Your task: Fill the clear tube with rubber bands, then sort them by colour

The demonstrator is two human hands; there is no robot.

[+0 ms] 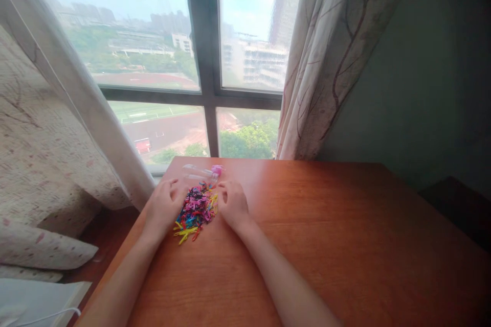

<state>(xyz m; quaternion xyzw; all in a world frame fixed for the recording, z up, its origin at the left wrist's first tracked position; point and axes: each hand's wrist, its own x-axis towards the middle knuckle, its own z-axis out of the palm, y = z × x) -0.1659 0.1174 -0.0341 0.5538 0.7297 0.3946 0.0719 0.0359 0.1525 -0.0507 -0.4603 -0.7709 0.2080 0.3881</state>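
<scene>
A heap of small coloured clips (pixel 195 210) in pink, blue, yellow, red and black lies on the wooden table (pixel 326 245) near its far left corner. My left hand (pixel 163 205) rests on the table at the heap's left side, fingers curved toward it. At the heap's right side lies my right hand (pixel 232 202), fingers bent and touching the pile's edge. Neither hand visibly holds anything. Just behind the heap a clear plastic bottle (pixel 196 172) with a pink cap (pixel 217 169) lies on its side.
A large window (pixel 207 61) with a dark frame stands behind the table. Patterned curtains hang at the left (pixel 46 127) and right (pixel 326 46). A dark wall (pixel 429 71) is to the right. A pillow (pixel 38 248) lies at the lower left.
</scene>
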